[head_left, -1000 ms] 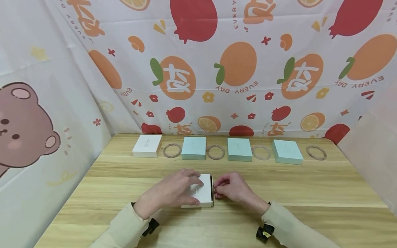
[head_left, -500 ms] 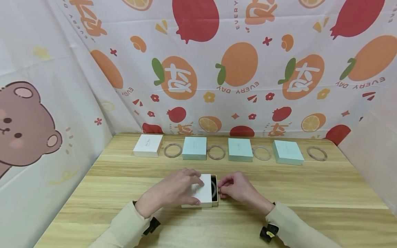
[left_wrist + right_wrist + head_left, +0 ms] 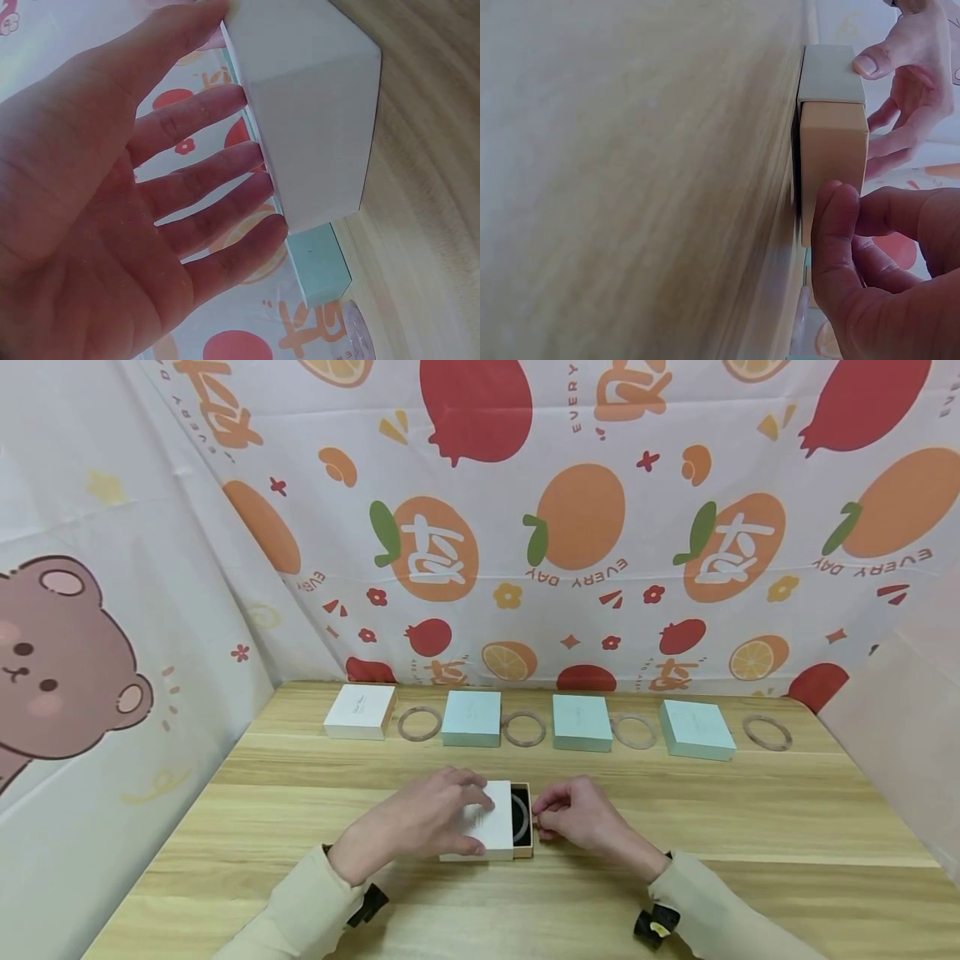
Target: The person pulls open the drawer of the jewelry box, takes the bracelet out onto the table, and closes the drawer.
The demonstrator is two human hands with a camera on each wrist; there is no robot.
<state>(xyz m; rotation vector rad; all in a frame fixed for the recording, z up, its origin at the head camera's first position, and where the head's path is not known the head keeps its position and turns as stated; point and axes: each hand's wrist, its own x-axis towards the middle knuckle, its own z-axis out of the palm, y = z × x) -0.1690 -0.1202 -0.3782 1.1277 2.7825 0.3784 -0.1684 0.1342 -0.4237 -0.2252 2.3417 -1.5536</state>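
A white sliding gift box lies on the table, its white outer sleeve (image 3: 497, 828) at the left and its tan-edged drawer (image 3: 522, 852) partly out at the right. Inside the drawer, part of a pale bangle (image 3: 523, 818) shows against black lining. My left hand (image 3: 427, 818) rests on the sleeve; in the left wrist view its nearly straight fingertips touch the sleeve's top (image 3: 259, 135). At the drawer's right end, my right hand (image 3: 581, 818) pinches with thumb and fingers right at the end face (image 3: 829, 146); the pull itself is hidden by the fingertips.
Along the back of the wooden table (image 3: 300, 802) stands a row: a white box (image 3: 361, 710), then teal boxes (image 3: 471, 718), with several bangles (image 3: 420, 724) lying between and beside them. A fruit-print curtain (image 3: 502, 527) hangs behind the table's back edge.
The drawer has slid rightward out of the sleeve with my right hand, bringing the bangle inside into view. My left hand has stayed on the sleeve.
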